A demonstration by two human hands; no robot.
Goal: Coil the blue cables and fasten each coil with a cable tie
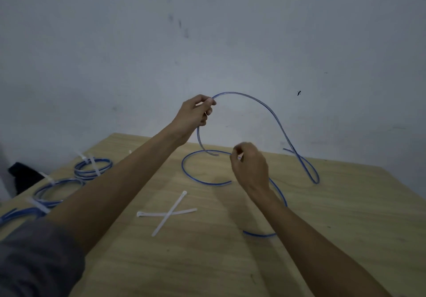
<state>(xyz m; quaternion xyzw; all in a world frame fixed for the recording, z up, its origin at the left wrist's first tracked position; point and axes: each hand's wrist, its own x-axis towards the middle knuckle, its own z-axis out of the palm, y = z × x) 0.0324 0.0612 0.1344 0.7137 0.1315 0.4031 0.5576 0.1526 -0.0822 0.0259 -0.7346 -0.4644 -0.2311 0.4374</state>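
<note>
A long blue cable (274, 117) arches up from the wooden table (345, 216). My left hand (196, 114) is raised above the table's far edge and grips this cable near its top; a short end hangs down from the hand and curls at the table. My right hand (250, 165) hovers lower, fingers curled, over a second blue cable (184, 172) that lies in an open loop; I cannot tell whether it pinches that cable. Two white cable ties (169, 212) lie crossed on the table in front of the hands.
Three coiled blue cables with white ties lie along the table's left edge: one coil (93, 167), another coil (57, 189) and a nearer coil (20, 215). A dark object (23, 175) sits beyond the left edge. A grey wall stands behind the table.
</note>
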